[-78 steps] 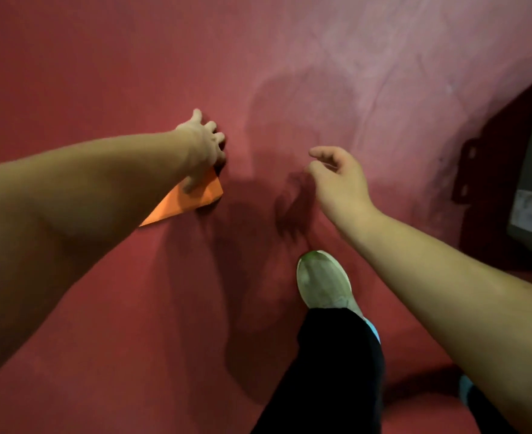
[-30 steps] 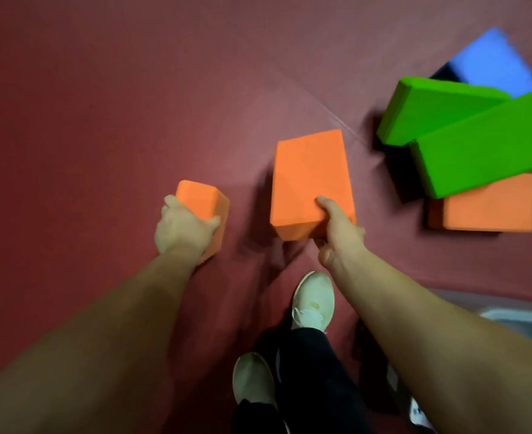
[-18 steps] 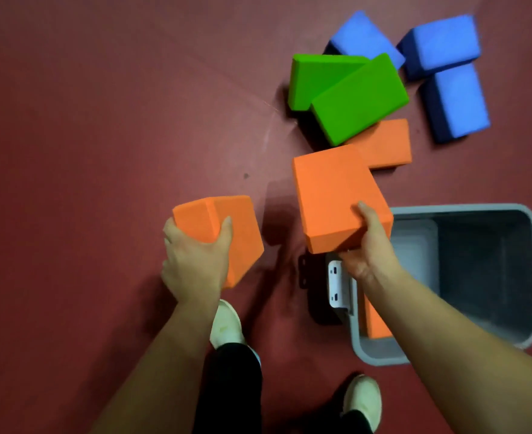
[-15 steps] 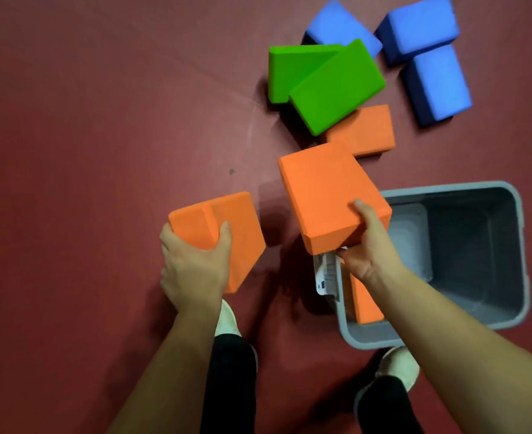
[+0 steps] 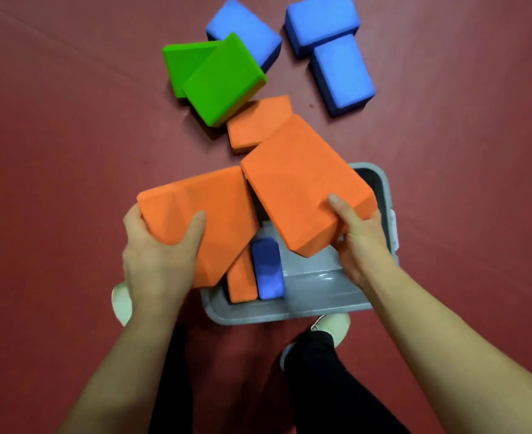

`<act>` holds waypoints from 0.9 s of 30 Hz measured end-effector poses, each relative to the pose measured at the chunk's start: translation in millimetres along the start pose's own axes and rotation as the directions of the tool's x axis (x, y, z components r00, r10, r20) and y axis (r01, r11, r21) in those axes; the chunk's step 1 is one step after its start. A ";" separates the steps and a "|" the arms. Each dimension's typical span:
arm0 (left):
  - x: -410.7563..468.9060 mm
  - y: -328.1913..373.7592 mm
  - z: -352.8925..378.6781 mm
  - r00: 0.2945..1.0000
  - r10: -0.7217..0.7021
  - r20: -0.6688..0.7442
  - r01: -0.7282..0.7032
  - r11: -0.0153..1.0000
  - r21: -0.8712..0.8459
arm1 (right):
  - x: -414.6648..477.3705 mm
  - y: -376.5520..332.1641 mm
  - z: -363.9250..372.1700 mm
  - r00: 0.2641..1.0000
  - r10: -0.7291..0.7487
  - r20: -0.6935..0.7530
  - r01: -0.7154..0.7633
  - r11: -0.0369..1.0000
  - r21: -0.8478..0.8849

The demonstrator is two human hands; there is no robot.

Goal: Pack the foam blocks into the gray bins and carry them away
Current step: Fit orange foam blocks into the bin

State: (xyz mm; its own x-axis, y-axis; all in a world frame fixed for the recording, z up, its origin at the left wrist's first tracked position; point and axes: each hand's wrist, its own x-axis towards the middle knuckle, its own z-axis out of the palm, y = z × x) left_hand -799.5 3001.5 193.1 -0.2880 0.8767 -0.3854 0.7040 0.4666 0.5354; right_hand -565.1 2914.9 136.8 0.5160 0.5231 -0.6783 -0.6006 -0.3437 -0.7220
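My left hand [image 5: 158,255] grips an orange foam block [image 5: 208,211] over the left side of the gray bin [image 5: 289,311]. My right hand [image 5: 358,242] grips a second, larger orange block [image 5: 302,189] tilted above the bin's middle. Inside the bin an orange block [image 5: 241,281] and a blue block [image 5: 268,267] stand on end, side by side. Both held blocks hide most of the bin's inside.
On the red floor beyond the bin lie another orange block [image 5: 258,123], two green blocks [image 5: 224,79] leaning on each other, and three blue blocks [image 5: 341,72]. My feet [image 5: 332,327] stand at the bin's near edge. Open floor stretches to the left.
Both hands have carried their orange blocks rightward to above the bin, and the blocks have come close together. The view has shifted so the bin lies directly below me.
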 end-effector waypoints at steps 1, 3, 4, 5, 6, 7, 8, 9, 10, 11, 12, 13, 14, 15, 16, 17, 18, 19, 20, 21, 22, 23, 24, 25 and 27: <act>-11.2 8.4 12.4 1.000 -0.023 0.009 0.023 1.000 0.003 | 4.9 -7.6 -15.3 1.000 -0.016 0.008 0.016 0.997 -0.074; -20.8 15.4 33.4 0.999 -0.031 0.034 0.032 0.999 -0.020 | 15.3 -16.1 -42.6 0.998 -0.048 -0.051 0.039 0.984 -0.173; -19.8 17.0 42.5 0.998 -0.045 0.040 0.045 0.999 -0.006 | 18.2 -19.8 -53.4 0.996 -0.056 -0.068 0.039 0.972 -0.231; -18.3 19.4 48.0 0.998 -0.057 0.038 0.056 0.998 0.013 | 19.2 -21.8 -59.3 0.996 -0.052 -0.072 0.029 0.956 -0.292; -17.3 18.5 53.8 0.998 -0.053 0.034 0.052 0.998 0.038 | 22.6 -18.5 -65.6 0.998 -0.031 -0.062 0.007 0.934 -0.357; -17.8 18.9 56.5 0.998 -0.052 0.039 0.049 0.996 0.080 | 22.6 -15.5 -67.0 0.998 -0.019 -0.058 -0.008 0.900 -0.435; -17.0 16.3 59.9 0.998 -0.047 0.041 0.041 0.992 0.118 | 21.3 -14.0 -65.4 0.998 -0.001 -0.055 -0.027 0.864 -0.503; -13.9 13.2 61.8 0.998 -0.048 0.045 0.041 0.988 0.147 | 22.2 -10.6 -62.5 0.999 0.013 -0.048 -0.037 0.832 -0.553; -9.1 7.7 63.8 0.997 -0.048 0.053 0.040 0.988 0.147 | 23.5 -6.2 -58.6 0.999 0.025 -0.049 -0.049 0.810 -0.584; -6.2 4.9 64.7 0.997 -0.054 0.062 0.045 0.989 0.142 | 24.4 -0.9 -54.0 0.998 0.044 -0.050 -0.065 0.795 -0.603; -1.3 2.9 66.9 0.996 -0.051 0.076 0.041 0.990 0.136 | 25.9 3.2 -46.9 0.997 0.060 -0.057 -0.082 0.787 -0.611; 3.8 0.8 68.9 0.995 -0.046 0.087 0.034 0.990 0.138 | 28.2 6.5 -39.4 0.996 0.065 -0.064 -0.091 0.778 -0.621; 11.9 -3.5 71.6 0.994 -0.041 0.098 0.027 0.990 0.140 | 30.9 10.4 -28.1 0.994 0.081 -0.071 -0.107 0.770 -0.628; 15.9 -1.9 75.3 0.994 -0.037 0.105 0.020 0.988 0.156 | 32.7 9.8 -18.9 0.993 0.090 -0.073 -0.116 0.760 -0.639; 22.8 -2.4 77.9 0.993 -0.029 0.119 0.008 0.985 0.173 | 36.0 11.6 -7.4 0.993 0.097 -0.074 -0.122 0.741 -0.660; 26.4 -1.0 82.0 0.990 -0.020 0.141 -0.006 0.983 0.186 | 37.3 9.3 1.9 0.993 0.093 -0.076 -0.120 0.725 -0.679; 32.4 -1.1 86.1 0.987 -0.015 0.158 -0.018 0.978 0.208 | 40.0 8.6 12.9 0.992 0.091 -0.085 -0.124 0.703 -0.700; 36.7 1.3 90.3 0.986 -0.018 0.168 -0.023 0.972 0.236 | 43.1 7.9 20.9 0.992 0.088 -0.095 -0.130 0.683 -0.719; 37.8 2.6 94.8 0.986 -0.012 0.165 -0.032 0.965 0.261 | 43.2 6.7 24.7 0.990 0.088 -0.106 -0.138 0.662 -0.737; 42.4 3.1 99.1 0.988 -0.012 0.157 -0.032 0.960 0.276 | 45.6 7.2 29.6 0.989 0.096 -0.112 -0.147 0.638 -0.755; 46.2 3.2 102.2 0.989 -0.013 0.150 -0.032 0.957 0.289 | 46.5 8.3 33.8 0.988 0.104 -0.112 -0.153 0.617 -0.772; 49.9 3.4 104.8 0.988 -0.016 0.154 -0.031 0.954 0.299 | 47.9 9.4 38.3 0.989 0.104 -0.105 -0.147 0.599 -0.787; 55.3 1.0 107.0 0.987 -0.027 0.158 -0.023 0.952 0.304 | 51.0 12.1 44.6 0.990 0.107 -0.096 -0.140 0.574 -0.807; 59.9 -2.5 109.2 0.986 -0.037 0.164 -0.015 0.951 0.309 | 55.2 15.4 50.2 0.991 0.102 -0.085 -0.127 0.548 -0.827; 65.6 -8.7 115.2 0.981 -0.049 0.188 -0.012 0.950 0.311 | 65.9 19.7 59.0 0.994 0.089 -0.058 -0.095 0.502 -0.860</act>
State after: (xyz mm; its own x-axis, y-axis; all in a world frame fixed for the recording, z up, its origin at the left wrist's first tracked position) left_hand -749.7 3041.5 76.5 -0.1951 0.8149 -0.5458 0.8746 0.3964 0.2793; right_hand -579.0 2988.6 86.0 0.4947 0.4443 -0.7469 0.1745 -0.8927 -0.4154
